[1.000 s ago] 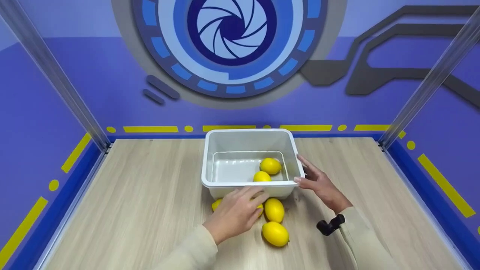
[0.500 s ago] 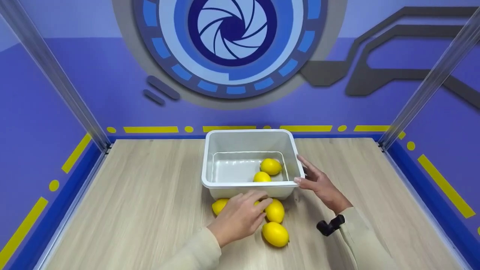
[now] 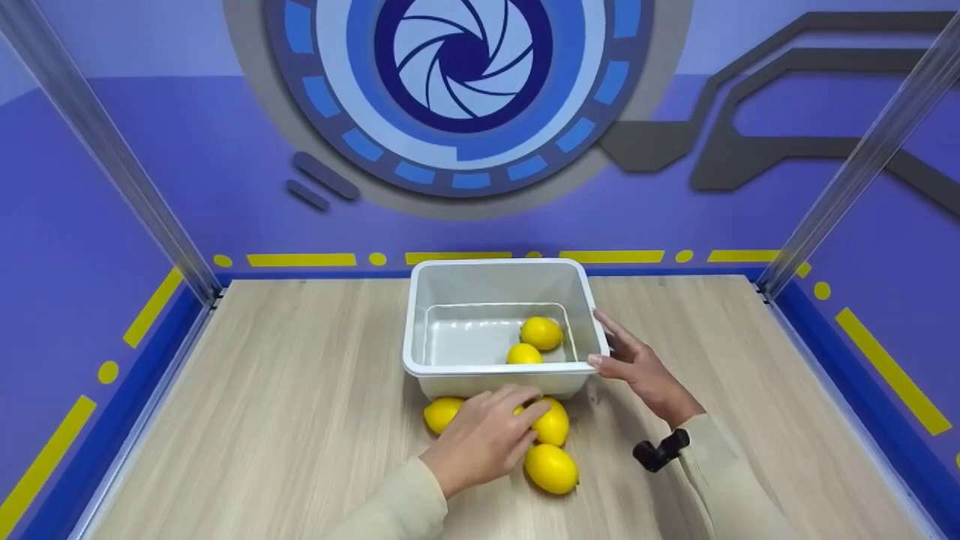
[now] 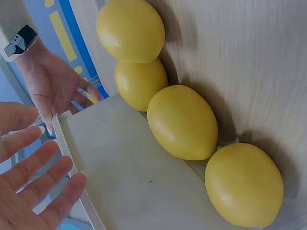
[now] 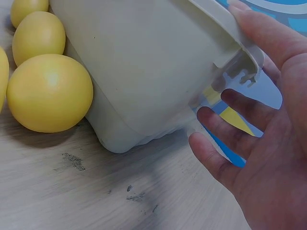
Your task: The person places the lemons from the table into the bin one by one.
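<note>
Yellow lemons lie on the wooden table along the front of a white plastic bin: a left one (image 3: 442, 415), a right one (image 3: 552, 422) and a nearer one (image 3: 551, 469). Another lemon (image 4: 182, 122) is mostly covered by my left hand in the head view. That left hand (image 3: 484, 435) hovers over the row, and its fingers (image 4: 62, 191) are spread with nothing between them in the left wrist view. My right hand (image 3: 649, 379) holds the bin (image 3: 502, 369) at its front right corner, thumb on the rim, with the lower fingers loose below.
Inside the bin are two lemons, one at the back (image 3: 541, 333) and one partly hidden by the front rim (image 3: 524, 353). The bin stands near the blue back wall (image 3: 225, 150). Metal posts (image 3: 862, 165) rise at the table's back corners.
My left hand has shifted slightly to the right over the lemons, uncovering more of the left one. The right hand, bin and lemons look unmoved.
</note>
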`<action>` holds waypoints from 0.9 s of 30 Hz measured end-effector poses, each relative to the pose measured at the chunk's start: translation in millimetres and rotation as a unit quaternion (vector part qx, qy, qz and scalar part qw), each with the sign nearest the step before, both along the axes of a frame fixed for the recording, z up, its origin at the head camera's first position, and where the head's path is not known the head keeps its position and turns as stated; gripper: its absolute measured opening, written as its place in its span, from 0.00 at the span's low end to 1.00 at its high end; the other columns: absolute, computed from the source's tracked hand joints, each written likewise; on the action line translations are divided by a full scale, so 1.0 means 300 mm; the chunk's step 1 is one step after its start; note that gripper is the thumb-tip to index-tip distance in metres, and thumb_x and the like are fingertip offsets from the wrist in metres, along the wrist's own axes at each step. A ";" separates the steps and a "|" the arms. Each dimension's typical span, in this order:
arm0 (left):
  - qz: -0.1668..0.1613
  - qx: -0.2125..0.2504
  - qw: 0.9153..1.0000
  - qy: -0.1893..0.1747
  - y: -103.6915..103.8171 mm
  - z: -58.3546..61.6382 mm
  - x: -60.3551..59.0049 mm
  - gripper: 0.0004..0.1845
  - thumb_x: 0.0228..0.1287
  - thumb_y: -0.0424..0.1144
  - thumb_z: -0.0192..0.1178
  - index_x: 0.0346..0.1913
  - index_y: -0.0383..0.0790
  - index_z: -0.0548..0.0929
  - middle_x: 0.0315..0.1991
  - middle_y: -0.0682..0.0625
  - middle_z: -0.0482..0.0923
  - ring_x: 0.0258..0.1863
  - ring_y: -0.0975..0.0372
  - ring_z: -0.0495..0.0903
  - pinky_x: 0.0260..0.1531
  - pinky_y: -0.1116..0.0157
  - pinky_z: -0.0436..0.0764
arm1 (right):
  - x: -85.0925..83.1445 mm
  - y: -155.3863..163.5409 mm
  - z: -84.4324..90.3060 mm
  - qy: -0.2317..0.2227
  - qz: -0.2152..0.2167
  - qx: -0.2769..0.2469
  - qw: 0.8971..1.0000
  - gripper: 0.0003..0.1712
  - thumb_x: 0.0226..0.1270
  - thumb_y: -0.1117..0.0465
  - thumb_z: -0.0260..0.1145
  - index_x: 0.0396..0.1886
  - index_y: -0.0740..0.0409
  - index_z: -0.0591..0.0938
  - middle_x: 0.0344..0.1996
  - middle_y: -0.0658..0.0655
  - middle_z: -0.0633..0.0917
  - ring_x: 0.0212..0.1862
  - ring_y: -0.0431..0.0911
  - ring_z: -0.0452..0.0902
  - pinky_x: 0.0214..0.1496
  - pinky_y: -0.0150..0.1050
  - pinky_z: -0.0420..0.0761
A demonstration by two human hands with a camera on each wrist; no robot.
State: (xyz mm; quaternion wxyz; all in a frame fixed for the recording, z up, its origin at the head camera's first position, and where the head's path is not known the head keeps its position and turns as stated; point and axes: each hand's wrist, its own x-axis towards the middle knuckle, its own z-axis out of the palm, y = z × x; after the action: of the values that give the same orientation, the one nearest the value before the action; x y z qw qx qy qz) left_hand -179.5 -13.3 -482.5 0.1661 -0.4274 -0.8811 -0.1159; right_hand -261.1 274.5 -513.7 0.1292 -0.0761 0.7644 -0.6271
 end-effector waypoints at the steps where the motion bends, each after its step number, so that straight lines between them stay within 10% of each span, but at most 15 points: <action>1: 0.001 -0.002 1.000 -0.001 0.001 -0.001 0.000 0.19 0.68 0.46 0.57 0.60 0.49 0.78 0.57 0.52 0.78 0.56 0.63 0.78 0.49 0.67 0.81 | 0.000 0.000 -0.001 0.001 0.002 -0.001 1.000 0.43 0.66 0.55 0.65 0.75 0.31 0.55 0.75 0.59 0.58 0.73 0.56 0.59 0.58 0.34 0.77; 27: -0.022 0.003 1.000 0.015 0.022 -0.032 0.008 0.21 0.63 0.46 0.63 0.58 0.47 0.79 0.57 0.51 0.79 0.57 0.62 0.77 0.52 0.66 0.81 | 0.002 0.005 -0.002 0.002 0.001 -0.001 1.000 0.43 0.66 0.56 0.65 0.76 0.33 0.54 0.76 0.60 0.57 0.74 0.57 0.58 0.59 0.36 0.76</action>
State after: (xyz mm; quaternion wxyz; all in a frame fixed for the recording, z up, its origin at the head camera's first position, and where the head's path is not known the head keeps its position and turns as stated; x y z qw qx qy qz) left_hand -177.3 -6.8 -491.9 0.1781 -0.4478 -0.8686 -0.1156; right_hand -260.5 275.9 -514.3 0.1285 -0.0784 0.7637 -0.6278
